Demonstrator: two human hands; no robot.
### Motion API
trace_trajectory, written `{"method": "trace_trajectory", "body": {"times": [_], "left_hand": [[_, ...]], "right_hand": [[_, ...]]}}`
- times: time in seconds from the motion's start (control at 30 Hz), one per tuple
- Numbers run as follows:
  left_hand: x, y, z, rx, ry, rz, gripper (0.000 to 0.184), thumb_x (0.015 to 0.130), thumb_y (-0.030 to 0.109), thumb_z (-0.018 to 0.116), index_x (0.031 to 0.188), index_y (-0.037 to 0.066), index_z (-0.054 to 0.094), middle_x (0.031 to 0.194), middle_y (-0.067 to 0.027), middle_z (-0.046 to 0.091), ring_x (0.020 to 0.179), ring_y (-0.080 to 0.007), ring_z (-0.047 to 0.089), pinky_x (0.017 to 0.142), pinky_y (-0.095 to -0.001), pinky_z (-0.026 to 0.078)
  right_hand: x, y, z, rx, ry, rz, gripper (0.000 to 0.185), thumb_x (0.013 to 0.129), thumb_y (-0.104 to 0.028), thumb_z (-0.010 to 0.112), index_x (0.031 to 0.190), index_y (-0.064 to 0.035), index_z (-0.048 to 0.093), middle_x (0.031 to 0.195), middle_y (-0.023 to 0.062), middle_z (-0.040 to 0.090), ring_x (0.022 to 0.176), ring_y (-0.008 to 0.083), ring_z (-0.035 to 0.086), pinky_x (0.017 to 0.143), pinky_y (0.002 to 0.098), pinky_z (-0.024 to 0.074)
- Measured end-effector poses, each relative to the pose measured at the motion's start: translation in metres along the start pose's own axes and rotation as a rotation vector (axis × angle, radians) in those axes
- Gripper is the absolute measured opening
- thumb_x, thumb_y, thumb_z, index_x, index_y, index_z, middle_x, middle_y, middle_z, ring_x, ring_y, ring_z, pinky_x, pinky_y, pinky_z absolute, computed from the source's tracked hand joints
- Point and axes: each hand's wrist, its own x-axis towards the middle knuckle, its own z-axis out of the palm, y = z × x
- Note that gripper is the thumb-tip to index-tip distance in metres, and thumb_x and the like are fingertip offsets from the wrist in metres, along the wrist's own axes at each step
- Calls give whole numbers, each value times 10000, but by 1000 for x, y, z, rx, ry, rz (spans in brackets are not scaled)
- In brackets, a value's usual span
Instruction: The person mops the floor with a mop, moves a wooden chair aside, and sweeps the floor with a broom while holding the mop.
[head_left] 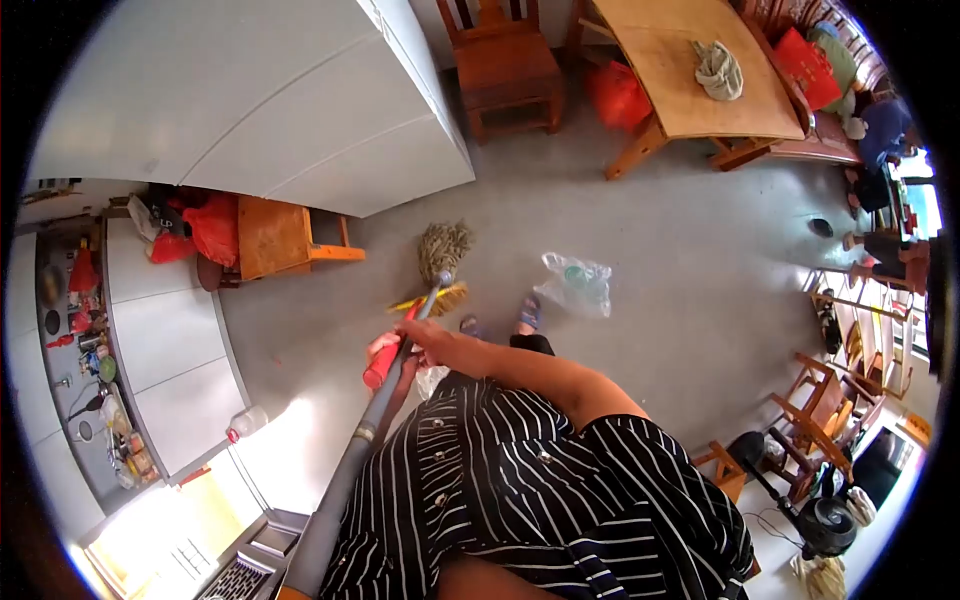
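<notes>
A mop with a grey pole (pixel 372 422) slants from the lower left up to its stringy head (pixel 445 247) on the floor. My right hand (pixel 428 338) closes round the pole near its upper middle in view. Close beside it, my left hand (pixel 382 347) is closed round the red handle (pixel 381 367) of a broom, partly hidden behind the pole. The broom's yellow bristles (pixel 452 299) show at the floor beside the mop head. Beneath my hands a whitish plastic bag (pixel 431 381) is partly visible; I cannot tell what holds it.
A clear plastic bag (pixel 578 285) lies on the floor by my sandalled feet. Ahead stand a white cabinet (pixel 330 110), a wooden chair (pixel 505 80) and a wooden table (pixel 670 60). A counter is at left; stools and a fan (pixel 828 525) are at right. People sit at far right.
</notes>
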Motion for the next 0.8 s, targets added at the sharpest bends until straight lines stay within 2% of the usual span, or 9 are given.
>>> {"method": "trace_trajectory", "body": {"times": [0.03,0.13,0.27,0.33,0.4,0.47,0.6,0.63,0.8], "left_hand": [[2,6,-2,84,-8,44,423,755,-66,618,1103,46,406,1110,-108,456,1030,-193,474,908,-321,399],[4,7,-12,154,-44,68,442,756,-57,610,1119,58,385,1132,-113,430,1080,-210,431,958,-356,355],[-3,5,-38,100,-39,33,452,753,-21,627,1120,64,375,1135,-106,423,1107,-220,406,999,-391,309],[-4,6,-55,93,-49,28,456,754,-5,638,1118,64,371,1129,-106,422,1112,-222,402,1000,-388,306],[-10,9,-72,93,-73,46,464,763,12,646,1126,64,361,1141,-113,403,1121,-219,390,998,-367,305],[-15,9,-89,135,-54,74,461,756,16,656,1112,66,367,1110,-109,430,1112,-229,409,995,-379,315],[-25,-1,-127,138,74,106,434,746,15,672,1061,62,376,1054,-100,468,1067,-233,457,971,-386,352],[-26,-2,-136,151,125,97,428,742,15,677,1045,61,379,1037,-97,478,1052,-232,470,963,-387,363],[-27,-2,-173,193,104,110,462,709,19,715,1021,61,376,993,-96,496,1005,-225,493,917,-379,398]], "right_hand": [[7,9,-1,104,-95,-38,301,812,-340,597,968,-88,547,857,81,553,776,244,539,626,393,475],[48,26,12,333,-172,-50,233,857,-245,547,983,-50,532,869,92,548,772,227,543,637,378,484],[54,38,31,395,-103,-92,232,807,-174,596,961,-8,549,814,117,586,741,262,582,661,387,497],[54,58,36,-52,-74,-588,288,752,-170,631,983,-14,560,833,142,611,770,273,605,663,373,500],[56,73,48,-460,41,-836,347,698,-164,661,1002,-24,569,853,160,628,811,276,620,671,366,504],[60,76,65,-820,235,-842,405,646,-157,686,1016,-38,574,874,172,637,863,271,626,685,366,507],[67,78,110,640,-97,-212,243,832,-148,484,988,22,561,936,205,596,832,319,601,740,427,514],[76,85,116,629,-147,-283,277,882,-118,351,973,55,547,962,215,569,823,330,590,737,430,524],[102,99,141,733,-154,-316,314,883,-122,308,1005,71,523,972,211,568,873,326,578,787,413,505]]}}
